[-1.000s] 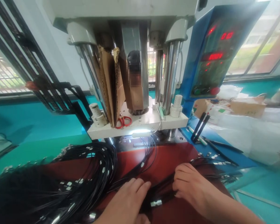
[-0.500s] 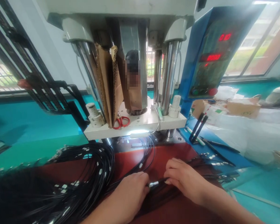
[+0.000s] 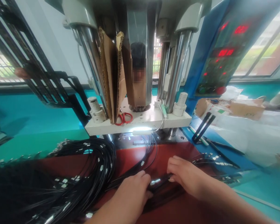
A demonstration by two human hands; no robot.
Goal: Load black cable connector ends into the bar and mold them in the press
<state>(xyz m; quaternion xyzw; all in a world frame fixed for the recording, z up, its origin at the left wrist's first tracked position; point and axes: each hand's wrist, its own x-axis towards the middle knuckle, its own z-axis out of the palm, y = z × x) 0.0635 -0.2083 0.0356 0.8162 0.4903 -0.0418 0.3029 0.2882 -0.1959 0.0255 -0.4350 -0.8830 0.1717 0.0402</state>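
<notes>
My left hand (image 3: 136, 189) is closed around black cables (image 3: 160, 186) that run left to right over the dark red tabletop (image 3: 172, 152). A short pale, shiny piece (image 3: 156, 181) shows on the cables between my hands; I cannot tell if it is a label or a metal sleeve. On the right, the bent fingers of my right hand (image 3: 183, 172) pinch the same cables. Thin cables (image 3: 149, 152) also run from under the press (image 3: 140, 118) toward my left hand. The cables' ends near my wrists are partly hidden.
A large coil of black cables (image 3: 108, 165) with white tags lies at left. Red-handled scissors (image 3: 124, 118) and folded cardboard (image 3: 109, 77) rest on the press plate, above a lit lamp (image 3: 142, 132). Cable ends, pliers (image 3: 226, 147) and a blue control box (image 3: 200, 62) are at right.
The view has shifted slightly, and the press appears a little higher and farther right. Both hands keep their grip on the cables. The red digits on the control box have changed.
</notes>
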